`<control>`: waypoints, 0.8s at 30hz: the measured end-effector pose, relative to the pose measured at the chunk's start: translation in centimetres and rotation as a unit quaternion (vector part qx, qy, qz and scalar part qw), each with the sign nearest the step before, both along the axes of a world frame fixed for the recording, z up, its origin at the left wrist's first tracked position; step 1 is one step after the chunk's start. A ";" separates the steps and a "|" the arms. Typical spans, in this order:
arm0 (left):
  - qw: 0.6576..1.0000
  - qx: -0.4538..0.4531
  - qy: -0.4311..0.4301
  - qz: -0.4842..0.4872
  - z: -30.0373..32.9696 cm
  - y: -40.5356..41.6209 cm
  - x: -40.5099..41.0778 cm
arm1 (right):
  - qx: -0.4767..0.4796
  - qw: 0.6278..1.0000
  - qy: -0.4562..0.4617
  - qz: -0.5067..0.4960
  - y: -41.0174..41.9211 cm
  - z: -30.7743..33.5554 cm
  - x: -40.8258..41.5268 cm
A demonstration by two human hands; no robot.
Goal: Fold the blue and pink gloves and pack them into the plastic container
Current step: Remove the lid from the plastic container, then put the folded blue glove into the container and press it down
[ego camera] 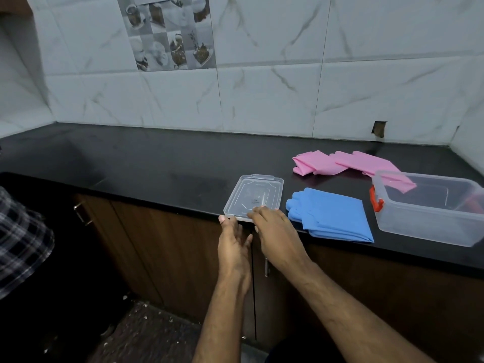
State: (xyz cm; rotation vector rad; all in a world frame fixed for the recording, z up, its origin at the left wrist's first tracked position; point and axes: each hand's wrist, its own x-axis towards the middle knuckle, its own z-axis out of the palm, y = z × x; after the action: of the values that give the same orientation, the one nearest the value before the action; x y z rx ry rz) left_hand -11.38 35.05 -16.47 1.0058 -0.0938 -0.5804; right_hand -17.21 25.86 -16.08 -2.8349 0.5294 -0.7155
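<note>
The blue gloves (332, 214) lie flat and stacked near the counter's front edge. Behind them the pink gloves (340, 163) are spread out, one end hanging over the rim of the clear plastic container (429, 224), which stands open at the right with an orange latch. Its clear lid (255, 196) lies at the counter edge, left of the blue gloves. My right hand (275, 231) rests with fingers on the lid's near edge. The thumb of my left hand (233, 244) touches the lid's near left corner from below the counter edge; its fingers look straight.
The black counter (157, 163) runs along a white tiled wall. Brown cabinet doors with metal handles sit below. A person in a checked sleeve (21, 239) stands at the far left.
</note>
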 end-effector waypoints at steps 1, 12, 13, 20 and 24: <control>1.000 0.001 0.004 -0.002 -0.1 0.0 0.0 | -0.003 1.000 -0.017 -0.008 0.0 0.1 -0.4; 0.959 0.146 -0.221 0.102 -0.6 -1.6 -5.1 | 0.036 0.967 -0.167 -0.187 -1.3 1.1 -8.9; 0.949 0.154 -0.261 0.090 -0.5 -1.9 -5.9 | 0.037 0.963 -0.167 -0.207 -1.8 1.3 -9.7; 0.846 0.203 -0.493 0.001 0.5 -3.8 -9.2 | 0.166 0.917 -0.168 -0.323 -4.4 0.1 -14.4; 0.828 0.227 -0.509 -0.058 0.9 -5.0 -9.9 | 0.207 0.907 -0.142 -0.337 -4.7 0.1 -15.2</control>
State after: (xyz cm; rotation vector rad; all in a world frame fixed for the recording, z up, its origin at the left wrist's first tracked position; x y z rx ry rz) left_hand -21.29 30.06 -15.52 1.7084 -1.0134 -0.1027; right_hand -32.39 21.12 -16.01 -2.0789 1.4379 -0.9536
